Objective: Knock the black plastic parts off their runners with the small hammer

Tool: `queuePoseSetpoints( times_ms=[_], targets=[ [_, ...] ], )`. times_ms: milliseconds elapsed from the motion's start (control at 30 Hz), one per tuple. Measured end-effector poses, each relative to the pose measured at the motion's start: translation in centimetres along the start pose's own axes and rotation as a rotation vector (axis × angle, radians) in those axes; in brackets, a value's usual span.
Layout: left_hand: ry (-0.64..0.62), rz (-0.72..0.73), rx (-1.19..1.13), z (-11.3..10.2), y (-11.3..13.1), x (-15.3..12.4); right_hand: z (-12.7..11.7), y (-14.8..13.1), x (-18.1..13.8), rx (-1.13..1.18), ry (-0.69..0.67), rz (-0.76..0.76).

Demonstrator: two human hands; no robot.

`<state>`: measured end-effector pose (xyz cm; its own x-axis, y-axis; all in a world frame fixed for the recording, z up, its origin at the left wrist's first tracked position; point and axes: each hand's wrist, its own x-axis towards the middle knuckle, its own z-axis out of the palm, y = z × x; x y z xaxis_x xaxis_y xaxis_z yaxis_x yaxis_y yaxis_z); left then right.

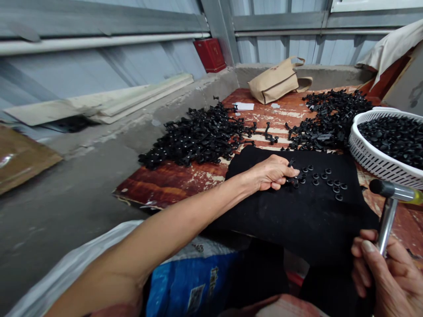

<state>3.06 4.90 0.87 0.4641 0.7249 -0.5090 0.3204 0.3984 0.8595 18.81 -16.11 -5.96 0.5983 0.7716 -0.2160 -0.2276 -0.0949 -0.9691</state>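
My left hand (272, 172) is closed in a pinch around a small black plastic part (291, 163) above the black cloth (264, 220). Just right of its fingertips, several small round black caps (316, 176) are spread over the cloth. My right hand (383, 273) wraps round the metal handle of a mallet (386, 220) at the lower right. The mallet's head is up, with a black face on one end and a yellow one on the other. Part of the left hand's grip is hidden by its own fingers.
Black plastic parts form one heap (194, 136) at the left and another heap (330, 119) at the back right. A white basket (373, 154) full of black pieces stands at the right. Behind lie a beige bag (274, 83) and a red box (209, 55) by the wall.
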Motion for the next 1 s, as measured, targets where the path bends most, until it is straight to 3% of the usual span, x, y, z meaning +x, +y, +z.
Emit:
queuePoseSetpoints(
  times_ms=[233, 400, 467, 533, 633, 700, 833, 1000],
  targets=[
    [0.019, 0.048, 0.097, -0.1, -0.2, 0.3, -0.1, -0.3, -0.1, -0.06, -0.02, -0.008],
    [0.067, 0.185, 0.318, -0.7, -0.9, 1.2, 0.7, -2.0, -0.3, -0.305, -0.154, -0.039],
    [0.073, 0.2, 0.361, -0.6, -0.9, 1.2, 1.0, -2.8, 0.2, -0.465, -0.239, -0.208],
    [0.073, 0.196, 0.37, -0.4, -0.6, 1.0, 1.3, -3.4, 1.0, -0.641, -0.307, -0.492],
    [0.088, 0.156, 0.358, 0.0, -0.1, 0.6, 1.8, -4.1, 2.0, -0.8, -0.326, -0.793],
    [0.097, 0.13, 0.327, 0.1, 0.1, 0.5, 1.9, -4.1, 2.3, -0.804, -0.29, -0.788],
    [0.068, 0.111, 0.243, 0.0, 0.3, 0.1, 1.4, -3.1, 1.9, -0.716, -0.21, -0.641],
    [0.038, 0.096, 0.171, 0.0, 0.2, -0.2, 0.9, -2.1, 1.7, -0.546, -0.2, -0.498]
  ],
)
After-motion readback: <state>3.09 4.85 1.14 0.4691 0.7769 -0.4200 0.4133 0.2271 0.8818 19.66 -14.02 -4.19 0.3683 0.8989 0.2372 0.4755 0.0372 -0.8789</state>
